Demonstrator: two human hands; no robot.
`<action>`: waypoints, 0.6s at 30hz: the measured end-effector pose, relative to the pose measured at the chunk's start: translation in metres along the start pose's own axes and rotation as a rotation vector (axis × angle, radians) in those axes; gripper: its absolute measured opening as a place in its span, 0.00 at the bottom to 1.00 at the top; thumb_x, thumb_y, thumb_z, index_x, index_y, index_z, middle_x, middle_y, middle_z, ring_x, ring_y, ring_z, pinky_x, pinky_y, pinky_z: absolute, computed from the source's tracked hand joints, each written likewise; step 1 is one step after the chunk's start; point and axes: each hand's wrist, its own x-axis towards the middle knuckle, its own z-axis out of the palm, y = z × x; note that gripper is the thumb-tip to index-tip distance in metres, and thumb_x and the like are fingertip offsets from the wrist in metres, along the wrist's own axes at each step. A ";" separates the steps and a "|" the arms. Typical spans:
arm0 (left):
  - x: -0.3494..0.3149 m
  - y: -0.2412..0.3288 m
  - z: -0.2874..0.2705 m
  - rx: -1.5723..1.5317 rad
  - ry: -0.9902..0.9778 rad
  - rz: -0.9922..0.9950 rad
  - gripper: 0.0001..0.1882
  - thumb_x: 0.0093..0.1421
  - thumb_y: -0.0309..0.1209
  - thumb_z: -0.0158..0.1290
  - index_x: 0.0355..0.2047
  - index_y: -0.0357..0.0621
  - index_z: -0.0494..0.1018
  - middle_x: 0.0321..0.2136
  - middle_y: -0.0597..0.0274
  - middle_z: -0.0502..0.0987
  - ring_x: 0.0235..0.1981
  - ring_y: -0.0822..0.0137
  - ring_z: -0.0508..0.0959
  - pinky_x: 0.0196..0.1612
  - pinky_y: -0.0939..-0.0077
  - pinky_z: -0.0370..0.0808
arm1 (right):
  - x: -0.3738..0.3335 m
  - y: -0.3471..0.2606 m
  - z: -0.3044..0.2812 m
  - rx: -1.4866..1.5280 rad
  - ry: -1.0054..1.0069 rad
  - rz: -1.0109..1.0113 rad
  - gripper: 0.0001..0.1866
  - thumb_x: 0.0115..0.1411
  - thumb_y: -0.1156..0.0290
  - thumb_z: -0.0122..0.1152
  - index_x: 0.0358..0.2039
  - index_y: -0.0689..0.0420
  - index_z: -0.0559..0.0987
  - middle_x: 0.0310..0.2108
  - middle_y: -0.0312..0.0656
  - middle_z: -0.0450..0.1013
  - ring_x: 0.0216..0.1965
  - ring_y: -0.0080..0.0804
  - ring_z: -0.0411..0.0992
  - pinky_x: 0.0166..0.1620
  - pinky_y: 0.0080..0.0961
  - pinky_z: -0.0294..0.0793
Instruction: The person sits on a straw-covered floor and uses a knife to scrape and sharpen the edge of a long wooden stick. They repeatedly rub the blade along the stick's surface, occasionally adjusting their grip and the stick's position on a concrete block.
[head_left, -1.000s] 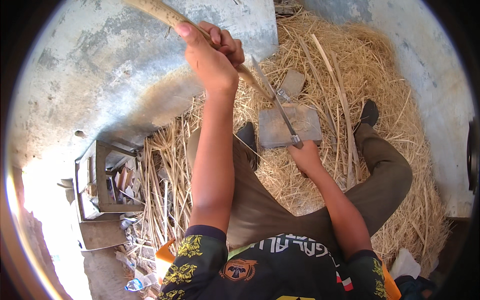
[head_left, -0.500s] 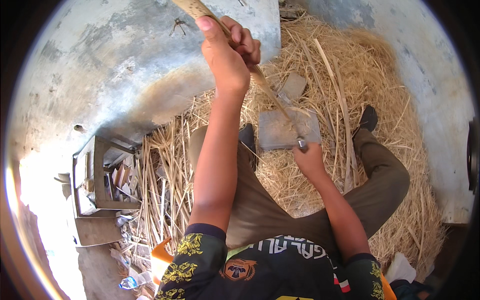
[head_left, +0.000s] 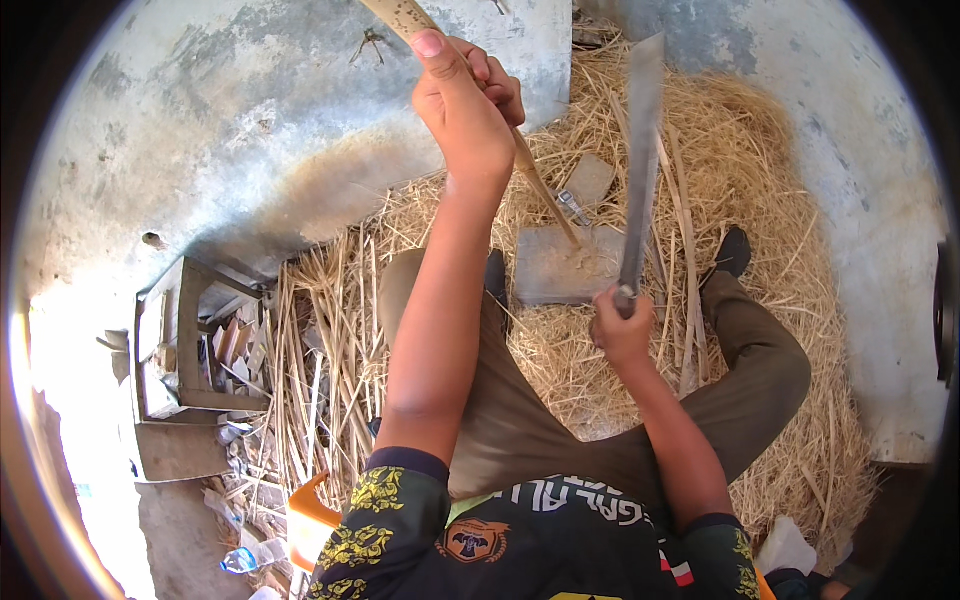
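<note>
My left hand (head_left: 466, 112) is wrapped round a bamboo pole (head_left: 541, 190), held slanting with its thinner lower end on a grey chopping block (head_left: 550, 288). The pole's thicker upper end runs out of the picture at the top. My right hand (head_left: 624, 328) grips the handle of a machete (head_left: 642, 150). Its long blade points up and away, to the right of the block and apart from the pole. Shavings lie on the block around the pole's tip.
Straw-like shavings (head_left: 740, 130) cover the floor, with long strips (head_left: 684, 240) beside the block. A flat stone-like piece (head_left: 590, 178) lies beyond it. At the left are a wooden frame (head_left: 190, 330) holding scraps and a plastic bottle (head_left: 255, 556). Walls stand at left and right.
The machete has swung up from the block, so its blade now shows in full, raised to the right. My left hand and the pole have barely shifted.
</note>
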 end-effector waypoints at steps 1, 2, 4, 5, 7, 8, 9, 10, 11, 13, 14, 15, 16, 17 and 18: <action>-0.001 0.001 0.000 0.005 -0.008 0.014 0.39 0.60 0.76 0.37 0.26 0.48 0.55 0.12 0.71 0.51 0.12 0.76 0.49 0.15 0.76 0.46 | 0.001 0.006 0.002 -0.055 -0.019 0.034 0.15 0.57 0.68 0.63 0.20 0.64 0.75 0.14 0.38 0.70 0.18 0.25 0.70 0.25 0.30 0.68; 0.002 0.001 0.001 -0.027 0.023 0.006 0.37 0.63 0.73 0.37 0.25 0.47 0.55 0.12 0.70 0.52 0.11 0.76 0.51 0.14 0.76 0.47 | 0.002 0.010 0.003 -0.112 -0.032 0.066 0.15 0.58 0.68 0.63 0.19 0.63 0.74 0.13 0.38 0.69 0.18 0.24 0.69 0.24 0.29 0.67; 0.008 -0.002 -0.007 -0.088 0.088 0.010 0.34 0.68 0.66 0.37 0.24 0.47 0.56 0.11 0.69 0.55 0.10 0.76 0.55 0.13 0.77 0.50 | 0.012 -0.012 -0.003 -0.367 -0.158 0.217 0.15 0.58 0.69 0.62 0.17 0.61 0.72 0.11 0.37 0.67 0.16 0.23 0.68 0.22 0.27 0.66; 0.008 -0.001 -0.009 -0.084 0.080 -0.004 0.34 0.68 0.66 0.37 0.24 0.47 0.56 0.11 0.69 0.55 0.10 0.76 0.55 0.13 0.77 0.51 | 0.011 -0.020 -0.005 -0.283 -0.151 0.260 0.14 0.58 0.70 0.62 0.18 0.60 0.72 0.11 0.37 0.66 0.14 0.23 0.67 0.20 0.27 0.65; 0.008 0.000 -0.011 -0.075 0.065 -0.033 0.34 0.69 0.66 0.38 0.24 0.47 0.56 0.12 0.69 0.55 0.10 0.76 0.55 0.13 0.77 0.51 | 0.009 -0.039 -0.011 -0.113 -0.143 0.347 0.13 0.59 0.71 0.61 0.19 0.60 0.72 0.11 0.36 0.66 0.11 0.24 0.65 0.17 0.28 0.63; 0.006 0.001 -0.011 -0.071 0.107 -0.038 0.33 0.69 0.65 0.38 0.24 0.47 0.56 0.12 0.69 0.55 0.10 0.76 0.55 0.12 0.78 0.51 | 0.007 -0.047 -0.012 -0.022 -0.113 0.284 0.13 0.59 0.71 0.61 0.19 0.59 0.71 0.10 0.36 0.64 0.10 0.23 0.63 0.15 0.28 0.61; 0.006 0.003 -0.009 -0.062 0.109 -0.033 0.34 0.68 0.67 0.38 0.24 0.48 0.56 0.12 0.70 0.54 0.10 0.77 0.54 0.13 0.78 0.49 | 0.004 -0.056 -0.012 0.068 -0.084 0.222 0.14 0.60 0.71 0.61 0.19 0.57 0.70 0.10 0.35 0.63 0.09 0.23 0.62 0.14 0.28 0.60; 0.008 0.005 -0.006 -0.052 0.112 -0.027 0.35 0.66 0.69 0.38 0.24 0.48 0.55 0.12 0.72 0.52 0.11 0.77 0.52 0.13 0.77 0.48 | 0.003 -0.062 -0.012 0.158 -0.057 0.161 0.15 0.60 0.71 0.61 0.18 0.56 0.69 0.09 0.34 0.62 0.08 0.23 0.60 0.12 0.28 0.58; 0.006 0.005 -0.005 -0.040 0.116 -0.030 0.36 0.65 0.71 0.38 0.24 0.49 0.55 0.13 0.73 0.51 0.12 0.77 0.50 0.14 0.77 0.46 | 0.001 -0.066 -0.013 0.210 -0.051 0.113 0.15 0.60 0.71 0.61 0.19 0.56 0.69 0.10 0.34 0.62 0.07 0.23 0.60 0.12 0.27 0.58; 0.003 0.003 -0.005 -0.021 0.132 -0.025 0.35 0.65 0.70 0.37 0.24 0.49 0.55 0.12 0.73 0.51 0.12 0.77 0.50 0.14 0.77 0.46 | 0.000 -0.069 -0.013 0.313 -0.040 0.017 0.15 0.61 0.70 0.62 0.19 0.55 0.68 0.10 0.34 0.62 0.07 0.22 0.59 0.12 0.26 0.57; 0.003 0.002 -0.001 -0.017 0.130 -0.019 0.35 0.66 0.70 0.37 0.24 0.49 0.54 0.12 0.73 0.51 0.12 0.77 0.50 0.14 0.77 0.46 | 0.000 -0.050 -0.014 0.280 -0.021 -0.017 0.12 0.59 0.69 0.64 0.23 0.59 0.72 0.11 0.36 0.65 0.09 0.25 0.62 0.15 0.29 0.62; 0.002 0.001 0.002 -0.018 0.111 -0.016 0.35 0.66 0.69 0.37 0.24 0.49 0.54 0.12 0.72 0.52 0.11 0.77 0.50 0.14 0.77 0.47 | 0.000 -0.032 -0.017 0.085 -0.059 -0.036 0.12 0.58 0.69 0.64 0.24 0.60 0.73 0.12 0.37 0.66 0.11 0.26 0.63 0.17 0.31 0.63; -0.001 0.000 0.005 -0.019 0.091 -0.010 0.35 0.66 0.69 0.37 0.24 0.49 0.55 0.12 0.72 0.52 0.11 0.77 0.50 0.14 0.77 0.47 | 0.000 -0.016 -0.020 -0.109 -0.097 -0.056 0.11 0.57 0.69 0.65 0.25 0.62 0.74 0.13 0.37 0.67 0.12 0.27 0.64 0.19 0.32 0.64; -0.003 0.002 0.005 -0.016 0.075 0.002 0.34 0.67 0.69 0.37 0.24 0.49 0.55 0.12 0.72 0.52 0.11 0.77 0.51 0.14 0.78 0.47 | -0.002 -0.023 -0.017 -0.302 -0.140 -0.080 0.11 0.56 0.69 0.65 0.26 0.63 0.75 0.13 0.38 0.68 0.13 0.28 0.65 0.21 0.34 0.66; -0.004 0.004 0.005 -0.028 0.074 -0.013 0.34 0.67 0.68 0.37 0.24 0.49 0.55 0.12 0.72 0.52 0.11 0.77 0.51 0.14 0.78 0.47 | -0.004 -0.033 -0.024 -0.489 -0.188 -0.020 0.11 0.54 0.69 0.66 0.27 0.65 0.77 0.14 0.38 0.69 0.16 0.29 0.66 0.26 0.35 0.66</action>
